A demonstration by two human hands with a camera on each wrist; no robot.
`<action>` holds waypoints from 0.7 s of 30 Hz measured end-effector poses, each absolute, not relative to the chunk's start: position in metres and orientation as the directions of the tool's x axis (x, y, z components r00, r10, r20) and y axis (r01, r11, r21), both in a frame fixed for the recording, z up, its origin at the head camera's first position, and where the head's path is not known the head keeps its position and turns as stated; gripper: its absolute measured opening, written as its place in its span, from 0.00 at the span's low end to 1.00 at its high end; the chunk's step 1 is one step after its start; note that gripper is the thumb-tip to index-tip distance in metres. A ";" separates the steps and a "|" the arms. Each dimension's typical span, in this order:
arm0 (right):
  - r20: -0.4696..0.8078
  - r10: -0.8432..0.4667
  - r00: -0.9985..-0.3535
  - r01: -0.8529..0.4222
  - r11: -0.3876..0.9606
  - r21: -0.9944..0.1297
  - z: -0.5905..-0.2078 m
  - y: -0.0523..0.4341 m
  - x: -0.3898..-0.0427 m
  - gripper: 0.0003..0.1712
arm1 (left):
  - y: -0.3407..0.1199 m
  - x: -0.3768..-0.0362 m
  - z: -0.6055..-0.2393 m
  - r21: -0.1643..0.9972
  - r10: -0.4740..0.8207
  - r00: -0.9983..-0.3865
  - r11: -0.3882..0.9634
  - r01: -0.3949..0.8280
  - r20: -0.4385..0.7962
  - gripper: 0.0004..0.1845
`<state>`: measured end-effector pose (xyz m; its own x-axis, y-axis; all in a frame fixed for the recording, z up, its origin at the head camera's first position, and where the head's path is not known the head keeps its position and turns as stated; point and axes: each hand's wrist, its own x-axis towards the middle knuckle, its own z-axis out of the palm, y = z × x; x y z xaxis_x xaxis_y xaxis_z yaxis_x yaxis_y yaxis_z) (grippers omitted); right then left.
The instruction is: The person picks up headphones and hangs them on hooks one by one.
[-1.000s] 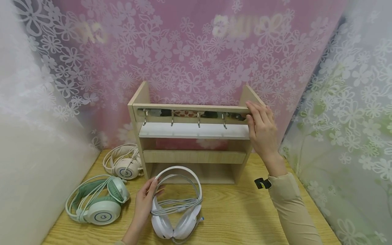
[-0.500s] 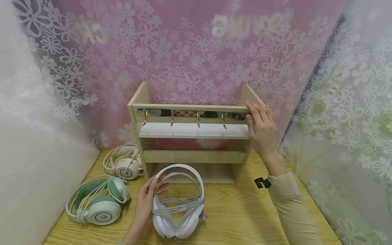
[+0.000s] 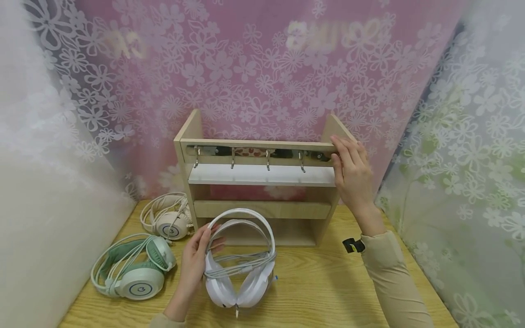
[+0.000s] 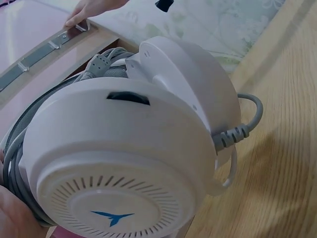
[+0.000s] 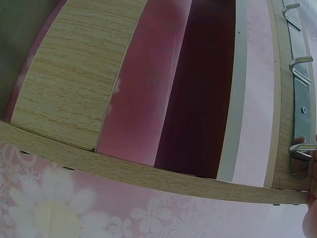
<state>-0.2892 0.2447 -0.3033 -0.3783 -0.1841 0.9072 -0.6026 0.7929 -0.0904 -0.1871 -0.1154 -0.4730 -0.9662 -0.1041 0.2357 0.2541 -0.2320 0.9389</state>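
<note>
Since a second ago the white headset (image 3: 239,259) has come up off the table (image 3: 311,291) at its band end: the arch of the band now overlaps the lower front of the rack, where before it lay below it; the right hand has not shifted. Left to right: a green-and-white headset (image 3: 133,269) lies flat near the left edge of the table, a cream headset (image 3: 168,221) lies behind it, just beside the left foot of the rack. Left hand (image 3: 197,259) grips the white headset at the left side of its band, fingers curled round band and cable; the ear cups hang low near the table, and whether they touch it cannot be told. The left wrist view shows one ear cup close up, blue mark on its vented face, grey cable looped beside it. The wooden rack (image 3: 258,191) stands at the back of the table, four metal hooks (image 3: 267,159) in a row under its top rail. Right hand (image 3: 352,175) holds the right end of the top rail, fingers together and bent over the corner, thumb at the front by the rightmost hook.
</note>
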 end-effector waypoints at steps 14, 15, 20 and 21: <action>0.889 -0.253 -0.381 -0.586 0.810 -0.021 -0.301 0.250 -0.287 0.23 | -0.114 -0.194 -0.460 0.928 -0.118 -0.956 -0.233 0.291 0.270 0.23; 0.888 -0.258 -0.380 -0.588 0.809 -0.016 -0.300 0.250 -0.287 0.23 | -0.113 -0.194 -0.459 0.928 -0.120 -0.956 -0.233 0.291 0.270 0.22; 0.882 -0.301 -0.362 -0.596 0.802 0.029 -0.297 0.253 -0.288 0.24 | -0.111 -0.197 -0.450 0.926 -0.110 -0.955 -0.235 0.294 0.276 0.22; 0.880 -0.313 -0.357 -0.597 0.801 0.042 -0.296 0.254 -0.288 0.24 | -0.111 -0.198 -0.449 0.925 -0.106 -0.954 -0.235 0.298 0.280 0.22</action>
<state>-0.2876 0.2542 -0.2962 -0.3575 -0.3127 0.8800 -0.5970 0.8011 0.0421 -0.1977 -0.1108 -0.4486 -0.9541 -0.1064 0.2801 0.2978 -0.2351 0.9252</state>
